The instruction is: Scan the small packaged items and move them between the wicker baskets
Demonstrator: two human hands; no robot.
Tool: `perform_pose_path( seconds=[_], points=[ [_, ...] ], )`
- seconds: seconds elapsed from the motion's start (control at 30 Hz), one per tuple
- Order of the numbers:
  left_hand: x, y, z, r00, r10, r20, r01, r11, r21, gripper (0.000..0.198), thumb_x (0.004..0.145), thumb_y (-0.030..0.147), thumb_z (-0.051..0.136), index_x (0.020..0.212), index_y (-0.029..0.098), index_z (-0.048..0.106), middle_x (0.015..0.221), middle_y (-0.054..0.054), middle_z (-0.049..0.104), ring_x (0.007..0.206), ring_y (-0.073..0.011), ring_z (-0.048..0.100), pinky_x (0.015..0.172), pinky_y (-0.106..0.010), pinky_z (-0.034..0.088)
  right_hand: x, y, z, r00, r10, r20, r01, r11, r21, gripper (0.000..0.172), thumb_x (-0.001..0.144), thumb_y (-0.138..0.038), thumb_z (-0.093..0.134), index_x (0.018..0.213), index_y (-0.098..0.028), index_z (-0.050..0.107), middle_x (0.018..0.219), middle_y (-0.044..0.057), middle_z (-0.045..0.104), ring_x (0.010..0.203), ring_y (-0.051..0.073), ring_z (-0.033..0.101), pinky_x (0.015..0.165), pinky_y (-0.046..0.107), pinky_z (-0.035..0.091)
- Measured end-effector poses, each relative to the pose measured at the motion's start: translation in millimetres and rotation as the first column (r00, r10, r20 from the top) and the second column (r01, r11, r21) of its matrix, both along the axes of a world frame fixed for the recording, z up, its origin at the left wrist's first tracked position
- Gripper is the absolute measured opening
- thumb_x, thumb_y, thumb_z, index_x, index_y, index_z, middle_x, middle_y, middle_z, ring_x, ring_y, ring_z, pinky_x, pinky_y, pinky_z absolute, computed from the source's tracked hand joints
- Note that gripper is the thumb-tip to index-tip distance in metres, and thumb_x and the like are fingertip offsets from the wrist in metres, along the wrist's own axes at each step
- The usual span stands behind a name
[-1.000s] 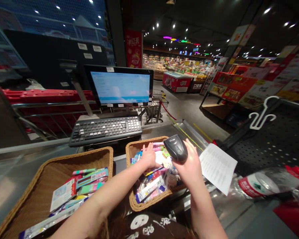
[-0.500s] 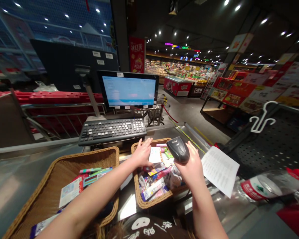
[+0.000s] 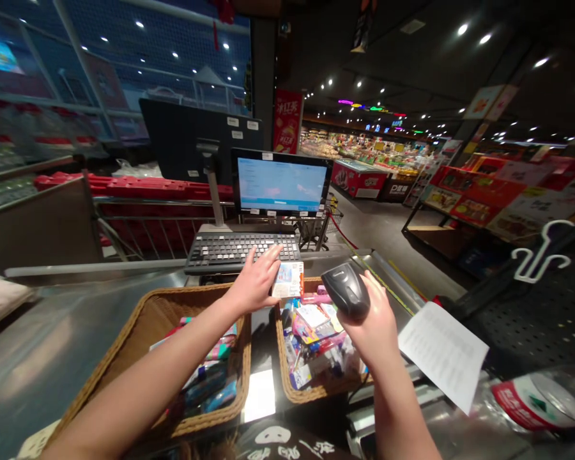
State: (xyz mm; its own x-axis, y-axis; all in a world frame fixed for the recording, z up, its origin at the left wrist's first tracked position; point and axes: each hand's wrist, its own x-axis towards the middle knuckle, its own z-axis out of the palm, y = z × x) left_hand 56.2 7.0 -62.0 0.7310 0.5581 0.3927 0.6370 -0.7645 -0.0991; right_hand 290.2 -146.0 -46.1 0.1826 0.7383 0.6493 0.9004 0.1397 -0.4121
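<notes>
A black handheld barcode scanner (image 3: 345,291) sits in my right hand (image 3: 377,319), its head pointing left over the smaller basket. My left hand (image 3: 255,281) grips a small white-and-orange printed box (image 3: 290,280) at its left side, just in front of the keyboard. Below both hands stands the smaller wicker basket (image 3: 283,377), filled with packaged small goods (image 3: 316,332). To the left, under my left forearm, is a larger wicker basket (image 3: 124,319) with several colourful packages (image 3: 211,377) in it, partly hidden by the arm.
A keyboard (image 3: 220,249) and lit monitor (image 3: 282,185) stand beyond the baskets on the metal counter (image 3: 76,319). On the right lie a printed sheet (image 3: 443,351) and a clear bottle with a red label (image 3: 527,399). A white hook (image 3: 539,255) hangs on a black perforated panel.
My left hand has lifted the small box out of the smaller basket, up towards the keyboard. The scanner stays in my right hand. The view has turned slightly left.
</notes>
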Motion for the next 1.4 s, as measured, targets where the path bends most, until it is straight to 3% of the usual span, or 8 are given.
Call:
perform_pose_path(
  seconds=[0.3, 0.53, 0.77, 1.2, 1.4],
  points=[
    [-42, -5, 15.5, 0.998, 0.064, 0.013, -0.065, 0.991, 0.114, 0.065, 0.075, 0.045, 0.067, 0.13, 0.012, 0.054, 0.161, -0.019, 0.019, 0.149, -0.0333, 0.022, 0.121, -0.057, 0.0, -31, 8, 21.6, 0.994, 0.108, 0.017, -0.109, 0.993, 0.036, 0.047, 0.071, -0.021, 0.06, 0.118, -0.021, 0.06, 0.125, 0.013, 0.063, 0.135, 0.039, 0.044, 0.11, 0.067, 0.033],
    [-71, -8, 26.1, 0.991, 0.122, 0.06, -0.13, 0.976, 0.176, 0.067, 0.076, 0.043, 0.068, 0.133, 0.013, 0.053, 0.16, -0.02, 0.022, 0.148, -0.0336, 0.023, 0.121, -0.057, 0.001, -53, 12, 16.7, 0.981, 0.189, 0.042, -0.187, 0.981, -0.048, 0.056, 0.068, -0.017, 0.058, 0.124, -0.02, 0.059, 0.129, 0.013, 0.061, 0.138, 0.04, 0.041, 0.111, 0.067, 0.03],
    [-100, -10, 32.4, 0.982, 0.147, 0.117, -0.168, 0.968, 0.189, 0.069, 0.074, 0.045, 0.069, 0.134, 0.013, 0.053, 0.16, -0.02, 0.023, 0.148, -0.0348, 0.025, 0.121, -0.058, 0.002, -77, 13, 19.0, 0.97, 0.242, 0.017, -0.241, 0.968, -0.077, 0.05, 0.07, -0.018, 0.058, 0.12, -0.02, 0.06, 0.131, 0.014, 0.06, 0.139, 0.041, 0.039, 0.11, 0.07, 0.028],
    [-136, -24, 36.6, 0.963, 0.25, 0.096, -0.263, 0.951, 0.16, 0.07, 0.072, 0.041, 0.072, 0.133, 0.014, 0.052, 0.159, -0.022, 0.022, 0.147, -0.0368, 0.025, 0.12, -0.061, 0.005, -105, 17, 15.3, 0.928, 0.37, 0.047, -0.365, 0.927, -0.085, 0.04, 0.069, -0.015, 0.058, 0.108, -0.021, 0.066, 0.116, 0.011, 0.066, 0.134, 0.04, 0.045, 0.109, 0.068, 0.032],
    [-147, -28, 29.6, 0.961, 0.261, 0.092, -0.273, 0.949, 0.157, 0.068, 0.074, 0.042, 0.071, 0.131, 0.013, 0.052, 0.16, -0.022, 0.021, 0.148, -0.0345, 0.025, 0.12, -0.059, 0.004, -110, 16, 13.4, 0.917, 0.395, 0.048, -0.393, 0.918, -0.05, 0.04, 0.067, -0.014, 0.059, 0.107, -0.018, 0.066, 0.117, 0.012, 0.066, 0.132, 0.038, 0.046, 0.109, 0.061, 0.038]
  ],
)
